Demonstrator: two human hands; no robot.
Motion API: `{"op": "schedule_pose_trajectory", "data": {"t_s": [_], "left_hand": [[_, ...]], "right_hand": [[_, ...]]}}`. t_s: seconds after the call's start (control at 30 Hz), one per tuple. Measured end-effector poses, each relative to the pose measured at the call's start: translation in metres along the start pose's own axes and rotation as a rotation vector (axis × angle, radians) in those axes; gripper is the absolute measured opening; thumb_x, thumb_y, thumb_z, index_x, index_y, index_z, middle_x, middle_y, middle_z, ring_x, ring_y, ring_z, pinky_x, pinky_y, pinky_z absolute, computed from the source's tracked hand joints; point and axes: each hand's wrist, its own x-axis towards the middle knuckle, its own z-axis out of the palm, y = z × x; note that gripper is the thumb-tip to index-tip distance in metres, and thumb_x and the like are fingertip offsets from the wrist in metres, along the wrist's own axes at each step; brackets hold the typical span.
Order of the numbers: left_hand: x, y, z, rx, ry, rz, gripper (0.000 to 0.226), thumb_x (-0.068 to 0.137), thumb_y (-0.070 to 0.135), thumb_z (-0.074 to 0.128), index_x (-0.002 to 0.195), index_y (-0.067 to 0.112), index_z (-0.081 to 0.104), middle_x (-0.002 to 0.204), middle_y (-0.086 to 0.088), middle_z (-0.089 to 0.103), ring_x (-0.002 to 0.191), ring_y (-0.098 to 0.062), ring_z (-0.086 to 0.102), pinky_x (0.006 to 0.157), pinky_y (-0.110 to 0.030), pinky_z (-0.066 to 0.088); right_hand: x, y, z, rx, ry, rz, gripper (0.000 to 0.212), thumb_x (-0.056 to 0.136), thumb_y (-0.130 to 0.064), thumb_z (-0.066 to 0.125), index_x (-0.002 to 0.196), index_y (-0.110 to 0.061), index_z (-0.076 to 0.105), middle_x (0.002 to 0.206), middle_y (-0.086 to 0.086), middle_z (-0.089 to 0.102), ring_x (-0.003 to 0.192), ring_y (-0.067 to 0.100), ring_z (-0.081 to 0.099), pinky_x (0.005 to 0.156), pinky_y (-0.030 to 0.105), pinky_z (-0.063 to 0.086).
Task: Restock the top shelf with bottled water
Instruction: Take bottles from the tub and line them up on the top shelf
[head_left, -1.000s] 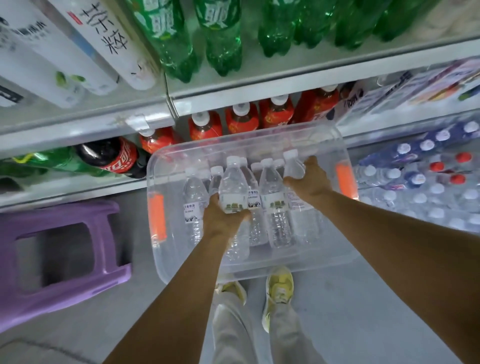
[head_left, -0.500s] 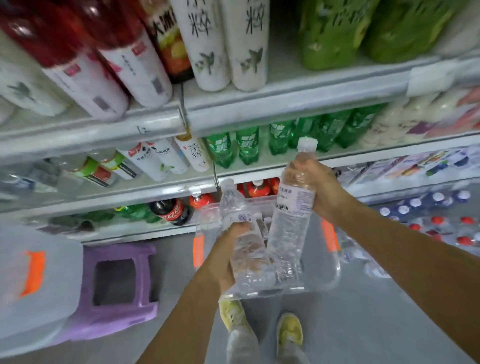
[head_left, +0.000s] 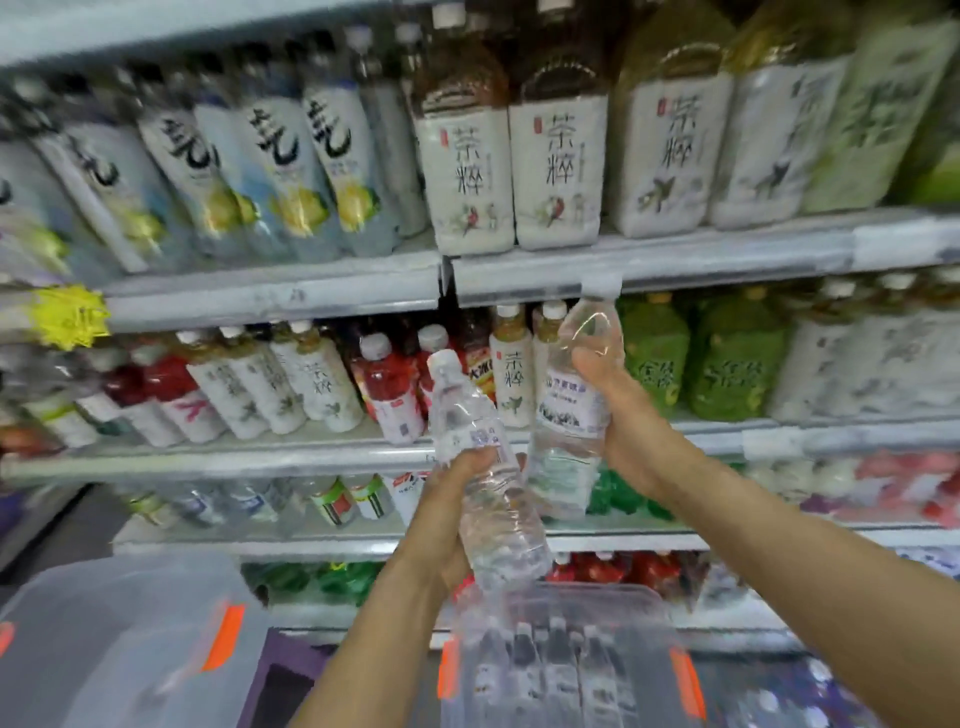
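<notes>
My left hand (head_left: 452, 514) grips a clear water bottle (head_left: 480, 467) round its lower half, cap tilted up and to the left. My right hand (head_left: 623, 415) holds a second water bottle (head_left: 576, 384) round its labelled middle, its white cap reaching the edge of the shelf above. Both bottles are raised in front of the drinks shelves. Below them sits a clear plastic bin (head_left: 571, 670) with orange latches, holding several more water bottles.
Shelf rows are packed with tea bottles (head_left: 561, 156), green drinks (head_left: 727, 358) and red drinks (head_left: 389, 384). A second clear bin (head_left: 130, 644) sits at lower left over a purple stool (head_left: 291, 675). The view is motion-blurred.
Both hands took a bottle each from the bin and lifted them. The view has swung upward from the floor to higher shelves, and the bin has dropped to the bottom of the view.
</notes>
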Motion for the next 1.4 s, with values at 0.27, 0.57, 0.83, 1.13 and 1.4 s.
{"op": "schedule_pose_trajectory", "data": {"t_s": [0.27, 0.57, 0.83, 1.13, 1.4], "left_hand": [[-0.052, 0.082, 0.021, 0.127, 0.035, 0.247, 0.105, 0.050, 0.040, 0.095, 0.138, 0.007, 0.048, 0.118, -0.021, 0.067, 0.092, -0.037, 0.070, 0.076, -0.046, 0.058], [-0.086, 0.175, 0.032, 0.268, 0.094, 0.486, 0.095, 0.045, 0.055, 0.089, 0.127, 0.025, 0.050, 0.123, -0.006, 0.065, 0.111, -0.028, 0.063, 0.096, -0.050, 0.050], [-0.069, 0.283, 0.033, 0.277, 0.093, 0.714, 0.087, 0.055, 0.054, 0.083, 0.131, 0.026, 0.052, 0.124, -0.002, 0.064, 0.112, -0.026, 0.062, 0.102, -0.051, 0.046], [-0.035, 0.389, 0.031, 0.321, 0.043, 0.837, 0.074, 0.070, 0.046, 0.082, 0.132, 0.019, 0.053, 0.120, -0.002, 0.064, 0.101, -0.017, 0.064, 0.071, -0.024, 0.054], [-0.004, 0.431, 0.028, 0.326, -0.020, 0.844, 0.063, 0.079, 0.039, 0.077, 0.132, 0.018, 0.049, 0.113, 0.007, 0.058, 0.094, -0.007, 0.056, 0.055, -0.021, 0.046]], "right_hand": [[-0.006, -0.082, 0.048, -0.131, -0.062, -0.061, 0.106, 0.052, -0.054, 0.090, 0.140, -0.013, 0.046, 0.131, 0.012, 0.062, 0.121, 0.036, 0.058, 0.107, 0.061, 0.037], [0.010, -0.186, 0.124, -0.173, -0.211, -0.252, 0.064, 0.071, -0.055, 0.072, 0.122, -0.018, 0.064, 0.116, 0.004, 0.072, 0.116, 0.028, 0.062, 0.108, 0.055, 0.040], [0.066, -0.272, 0.192, -0.239, -0.268, -0.523, 0.072, 0.073, -0.055, 0.076, 0.129, -0.014, 0.057, 0.131, 0.005, 0.063, 0.124, 0.027, 0.056, 0.110, 0.054, 0.038], [0.162, -0.340, 0.238, -0.338, -0.114, -0.775, 0.096, 0.069, -0.059, 0.077, 0.140, -0.004, 0.044, 0.140, 0.012, 0.053, 0.123, 0.024, 0.056, 0.101, 0.043, 0.041], [0.236, -0.329, 0.252, -0.384, -0.073, -0.657, 0.104, 0.069, -0.048, 0.081, 0.148, -0.001, 0.033, 0.150, 0.014, 0.042, 0.137, 0.029, 0.041, 0.116, 0.054, 0.030]]}}
